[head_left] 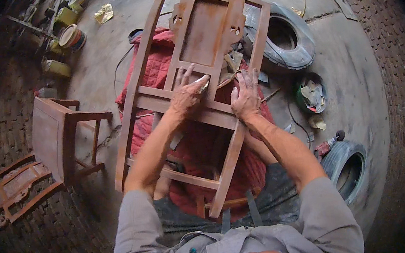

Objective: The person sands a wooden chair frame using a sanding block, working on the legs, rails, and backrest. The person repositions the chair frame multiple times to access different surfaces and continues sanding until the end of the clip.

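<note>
A brown wooden chair frame with a carved back panel lies in front of me, its legs toward my lap. My left hand presses on the cross rail below the panel, thumb and fingers around a small folded piece of sandpaper, mostly hidden under the hand. On the right side of the same rail, my right hand rests with fingers stretched out along the wood. Beneath the chair is a red quilted cloth, and what supports it is largely covered.
Another wooden chair lies tipped over at left. Two tires are at right, with a green-rimmed bucket of scraps and a power tool between them. Paint buckets stand at the far left. A dark cable crosses the floor.
</note>
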A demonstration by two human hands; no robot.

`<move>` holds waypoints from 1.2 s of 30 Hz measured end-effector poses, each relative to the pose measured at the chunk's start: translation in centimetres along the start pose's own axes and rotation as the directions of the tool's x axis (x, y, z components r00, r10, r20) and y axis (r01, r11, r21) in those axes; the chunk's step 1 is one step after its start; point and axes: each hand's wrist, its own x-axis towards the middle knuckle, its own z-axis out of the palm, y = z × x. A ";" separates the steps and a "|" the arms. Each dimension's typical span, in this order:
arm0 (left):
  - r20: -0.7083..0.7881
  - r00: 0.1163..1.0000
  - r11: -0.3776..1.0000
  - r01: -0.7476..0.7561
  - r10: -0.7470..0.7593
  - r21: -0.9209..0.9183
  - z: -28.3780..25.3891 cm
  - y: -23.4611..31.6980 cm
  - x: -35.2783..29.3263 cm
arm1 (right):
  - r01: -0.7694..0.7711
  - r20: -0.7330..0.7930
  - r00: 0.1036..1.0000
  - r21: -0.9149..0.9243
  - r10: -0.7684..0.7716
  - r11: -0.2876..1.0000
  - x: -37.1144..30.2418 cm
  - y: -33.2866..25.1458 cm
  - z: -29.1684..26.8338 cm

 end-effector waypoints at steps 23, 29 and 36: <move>0.014 1.000 1.000 -0.006 0.006 0.027 -2.9 -0.8 -1.9 | 0.021 -0.039 0.999 0.019 -0.020 1.000 0.3 0.1 0.2; 0.093 0.996 1.000 0.017 -0.015 -0.021 -4.5 -0.7 -0.9 | 0.016 -0.038 0.999 0.005 -0.016 1.000 0.1 0.9 0.2; 0.021 1.000 0.999 -0.008 0.009 -0.051 -2.6 0.8 -1.7 | -0.021 0.014 1.000 -0.005 0.021 1.000 0.1 0.1 -0.3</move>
